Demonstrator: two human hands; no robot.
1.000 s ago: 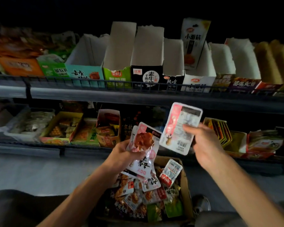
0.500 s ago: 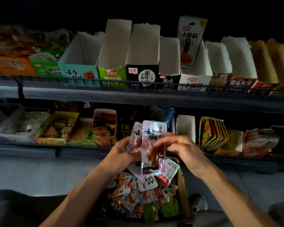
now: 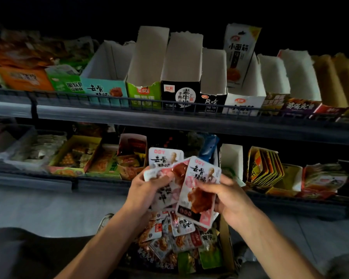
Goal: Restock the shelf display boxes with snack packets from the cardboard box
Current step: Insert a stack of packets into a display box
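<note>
My left hand (image 3: 147, 190) grips a fanned bunch of white and pink snack packets (image 3: 165, 162) above the cardboard box (image 3: 227, 246), which holds several loose packets. My right hand (image 3: 228, 196) pinches the front packet (image 3: 199, 190) of the bunch, white with a brown meat picture, by its right edge. On the upper shelf stands a row of open display boxes; the teal display box (image 3: 104, 89) carries the same black lettering as the packets. The green display box (image 3: 143, 93) and the black display box (image 3: 179, 93) stand to its right.
A wire rail (image 3: 169, 103) runs along the upper shelf's front edge. The lower shelf holds a yellow tray (image 3: 75, 156), a small orange box (image 3: 131, 158) and a stack of flat yellow packets (image 3: 264, 166). A shoe (image 3: 105, 221) shows on the grey floor left of the cardboard box.
My right hand came down from holding a packet apart at the right and joined it to the bunch in my left hand. The view has tilted slightly.
</note>
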